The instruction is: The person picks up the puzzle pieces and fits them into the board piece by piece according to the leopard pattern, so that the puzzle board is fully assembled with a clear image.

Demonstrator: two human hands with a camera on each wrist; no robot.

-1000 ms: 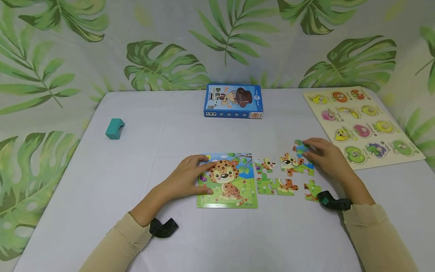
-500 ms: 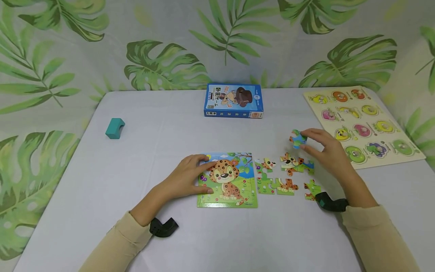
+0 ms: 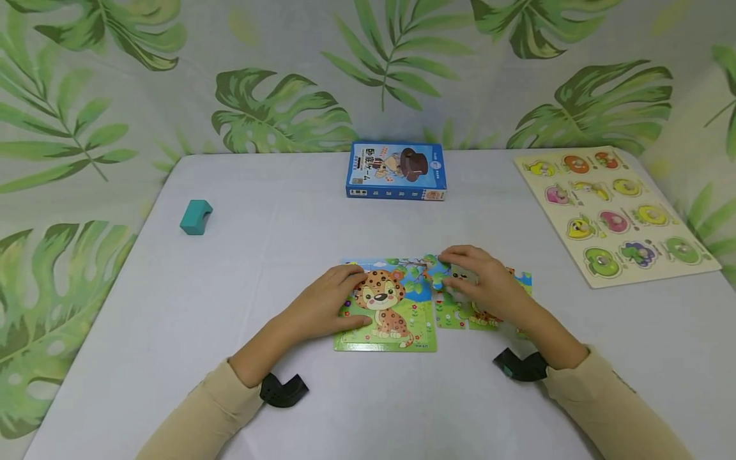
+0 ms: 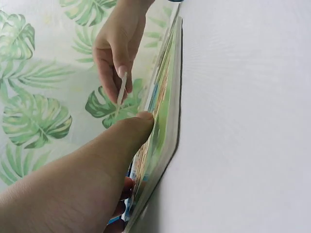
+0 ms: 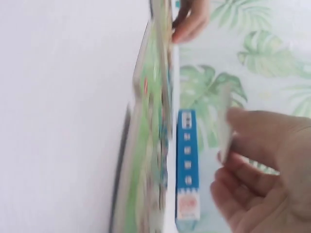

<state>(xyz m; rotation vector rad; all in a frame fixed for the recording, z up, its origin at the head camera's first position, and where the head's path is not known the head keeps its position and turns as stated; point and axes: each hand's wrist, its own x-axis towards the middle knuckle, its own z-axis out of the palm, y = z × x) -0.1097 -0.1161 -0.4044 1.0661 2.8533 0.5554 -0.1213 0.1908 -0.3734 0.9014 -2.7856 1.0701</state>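
In the head view my left hand (image 3: 324, 303) rests on the left part of a leopard puzzle board (image 3: 385, 342), its thumb and fingers spread over the picture. The left wrist view shows that thumb lying on the board's face. My right hand (image 3: 490, 284) pinches a blue-and-green jigsaw piece (image 3: 437, 271) between thumb and fingers, at the board's upper right corner. Seen edge-on in the right wrist view, the jigsaw piece (image 5: 226, 126) is held up off the table. Other jigsaw pieces (image 3: 451, 314) lie right of the board, partly hidden under my right hand.
A blue card-game box (image 3: 395, 169) lies behind the board. On the right is a cream fruit peg puzzle (image 3: 615, 214). A teal block (image 3: 196, 217) sits at the far left of the white table (image 3: 368, 409). Leaf-patterned cloth (image 3: 276, 76) hangs behind.
My right hand lifted the jigsaw piece away from the loose pieces and carried it left to the board's upper right corner. My left hand stays nearly still on the board.
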